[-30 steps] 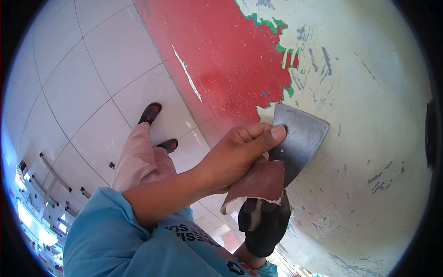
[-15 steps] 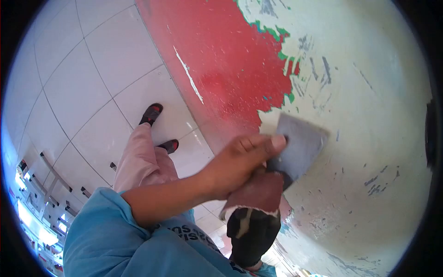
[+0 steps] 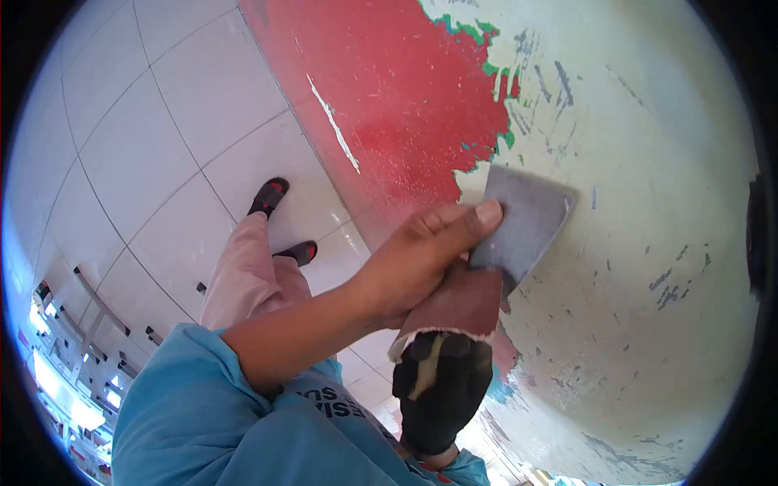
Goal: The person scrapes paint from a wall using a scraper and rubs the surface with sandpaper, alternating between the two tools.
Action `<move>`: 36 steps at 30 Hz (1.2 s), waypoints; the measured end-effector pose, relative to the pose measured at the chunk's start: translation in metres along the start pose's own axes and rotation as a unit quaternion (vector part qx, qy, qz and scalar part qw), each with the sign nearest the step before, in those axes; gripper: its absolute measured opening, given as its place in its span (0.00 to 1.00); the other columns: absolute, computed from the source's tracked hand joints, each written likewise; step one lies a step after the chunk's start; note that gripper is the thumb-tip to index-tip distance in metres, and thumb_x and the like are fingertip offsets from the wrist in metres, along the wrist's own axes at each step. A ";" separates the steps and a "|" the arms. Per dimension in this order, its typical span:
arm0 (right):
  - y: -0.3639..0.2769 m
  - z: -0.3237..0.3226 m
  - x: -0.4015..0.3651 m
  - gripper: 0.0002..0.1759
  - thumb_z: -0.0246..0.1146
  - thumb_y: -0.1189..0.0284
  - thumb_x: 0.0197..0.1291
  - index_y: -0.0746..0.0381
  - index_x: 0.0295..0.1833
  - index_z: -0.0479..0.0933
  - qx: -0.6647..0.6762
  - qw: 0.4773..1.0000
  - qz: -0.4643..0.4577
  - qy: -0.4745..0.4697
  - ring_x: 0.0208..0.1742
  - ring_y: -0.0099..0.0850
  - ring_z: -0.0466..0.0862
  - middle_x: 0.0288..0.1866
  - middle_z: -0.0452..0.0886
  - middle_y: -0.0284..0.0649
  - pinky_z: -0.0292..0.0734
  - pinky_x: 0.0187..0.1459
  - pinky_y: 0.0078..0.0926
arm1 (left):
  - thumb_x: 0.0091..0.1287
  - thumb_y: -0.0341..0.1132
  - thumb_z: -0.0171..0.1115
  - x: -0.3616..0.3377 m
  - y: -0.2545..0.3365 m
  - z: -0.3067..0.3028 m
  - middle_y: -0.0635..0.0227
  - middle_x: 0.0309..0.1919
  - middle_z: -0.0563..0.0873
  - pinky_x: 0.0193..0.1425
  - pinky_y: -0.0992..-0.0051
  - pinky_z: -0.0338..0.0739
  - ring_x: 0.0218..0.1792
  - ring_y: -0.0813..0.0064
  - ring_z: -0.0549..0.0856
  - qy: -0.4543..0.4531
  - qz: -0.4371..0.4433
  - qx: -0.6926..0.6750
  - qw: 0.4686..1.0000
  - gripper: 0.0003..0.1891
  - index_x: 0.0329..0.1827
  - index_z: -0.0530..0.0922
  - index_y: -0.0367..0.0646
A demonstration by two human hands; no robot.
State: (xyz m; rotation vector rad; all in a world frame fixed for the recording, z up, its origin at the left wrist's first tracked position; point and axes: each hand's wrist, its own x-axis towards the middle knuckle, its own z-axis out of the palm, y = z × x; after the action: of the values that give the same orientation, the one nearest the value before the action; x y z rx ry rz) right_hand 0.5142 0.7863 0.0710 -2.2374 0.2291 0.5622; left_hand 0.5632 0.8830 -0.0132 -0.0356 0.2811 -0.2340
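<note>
My left hand (image 3: 425,255), bare, is closed on a flat grey scraper blade (image 3: 531,219), with the thumb lying along its face. The blade rests on or just above a cream-coloured surface (image 3: 624,211), close to a ragged edge of red paint (image 3: 389,121). My right hand (image 3: 442,389) wears a black glove and sits directly below the left. A reddish-brown sheet (image 3: 462,304), like sandpaper with a torn pale edge, curls over the gloved fingers and meets the blade. Those fingers are largely hidden, but appear curled round the sheet.
Green and blue paint traces line the ragged red border, and grey scrape marks (image 3: 565,81) dot the cream surface. Pale floor tiles (image 3: 138,162) lie to the left. Two legs with dark sandals (image 3: 270,196) stand there. Metal frames (image 3: 101,300) are at the lower left.
Both hands, the blade and the brown sheet sit slightly higher in view. The painted surface has shifted upward in view too. The holds look the same.
</note>
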 end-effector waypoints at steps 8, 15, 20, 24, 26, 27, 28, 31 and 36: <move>0.011 -0.005 0.005 0.29 0.65 0.69 0.50 0.65 0.58 0.66 -0.356 0.924 -0.138 0.004 0.49 0.46 0.75 0.49 0.74 0.49 0.71 0.50 0.35 | 0.66 0.47 0.52 0.005 -0.002 -0.004 0.64 0.28 0.81 0.28 0.79 0.78 0.24 0.77 0.82 -0.009 0.027 0.025 0.999 0.19 0.43 0.74 0.37; 0.011 0.003 0.008 0.28 0.63 0.68 0.51 0.66 0.57 0.66 0.245 0.964 0.108 0.005 0.46 0.47 0.76 0.44 0.76 0.49 0.72 0.48 0.36 | 0.66 0.45 0.52 0.004 -0.001 -0.006 0.64 0.30 0.82 0.32 0.78 0.79 0.28 0.75 0.83 -0.032 0.035 -0.005 0.999 0.17 0.43 0.73 0.38; 0.038 0.001 0.033 0.17 0.48 0.67 0.63 0.69 0.50 0.68 -0.327 0.857 -0.389 0.087 0.17 0.21 0.69 0.23 0.72 0.36 0.60 0.20 0.17 | 0.66 0.45 0.52 0.010 0.004 -0.006 0.67 0.30 0.81 0.32 0.79 0.78 0.27 0.78 0.82 -0.034 0.043 -0.015 0.998 0.16 0.42 0.74 0.39; 0.037 0.002 0.022 0.20 0.55 0.66 0.58 0.68 0.52 0.68 -0.330 0.900 -0.277 0.059 0.30 0.31 0.71 0.34 0.72 0.41 0.65 0.32 0.25 | 0.66 0.46 0.52 0.012 0.020 -0.007 0.67 0.31 0.81 0.33 0.79 0.78 0.29 0.79 0.82 -0.037 0.047 0.010 0.998 0.17 0.42 0.74 0.40; 0.039 -0.001 0.006 0.23 0.58 0.66 0.55 0.67 0.54 0.67 -0.336 0.918 -0.206 0.041 0.37 0.36 0.72 0.39 0.73 0.44 0.67 0.38 0.29 | 0.66 0.46 0.52 0.009 0.019 -0.009 0.67 0.32 0.81 0.34 0.79 0.78 0.30 0.79 0.82 -0.061 0.030 0.016 0.998 0.17 0.43 0.75 0.40; 0.035 0.000 0.004 0.24 0.59 0.66 0.54 0.67 0.54 0.67 -0.336 0.924 -0.179 0.034 0.40 0.39 0.73 0.41 0.73 0.45 0.68 0.41 0.31 | 0.65 0.46 0.53 0.007 0.017 -0.007 0.66 0.31 0.81 0.33 0.79 0.78 0.30 0.79 0.82 -0.035 0.041 0.019 0.998 0.17 0.42 0.75 0.40; 0.032 0.002 0.005 0.26 0.61 0.66 0.52 0.67 0.55 0.67 -0.333 0.929 -0.157 0.025 0.43 0.41 0.73 0.44 0.73 0.46 0.69 0.44 0.33 | 0.65 0.47 0.53 0.007 0.015 -0.006 0.66 0.31 0.81 0.32 0.78 0.78 0.29 0.78 0.82 -0.009 0.057 0.024 0.998 0.17 0.42 0.75 0.39; 0.014 0.005 0.007 0.31 0.65 0.64 0.49 0.66 0.57 0.66 -0.207 0.977 0.044 -0.025 0.50 0.47 0.75 0.49 0.73 0.49 0.71 0.50 0.37 | 0.65 0.47 0.54 0.006 0.016 -0.003 0.67 0.29 0.81 0.31 0.81 0.77 0.27 0.79 0.81 0.027 0.036 0.038 0.998 0.17 0.42 0.75 0.39; 0.013 0.006 0.012 0.31 0.65 0.62 0.48 0.67 0.56 0.67 -0.168 0.985 0.040 -0.026 0.46 0.47 0.76 0.48 0.74 0.50 0.72 0.49 0.36 | 0.64 0.47 0.54 0.009 0.004 -0.006 0.69 0.29 0.81 0.30 0.82 0.77 0.27 0.82 0.81 0.014 0.049 0.053 0.997 0.18 0.40 0.75 0.39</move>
State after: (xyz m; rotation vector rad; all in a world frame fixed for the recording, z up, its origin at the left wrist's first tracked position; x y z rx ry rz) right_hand 0.5183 0.7820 0.0534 -2.5423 0.2093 0.7479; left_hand 0.5711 0.8850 -0.0213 0.0855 0.2967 -0.1524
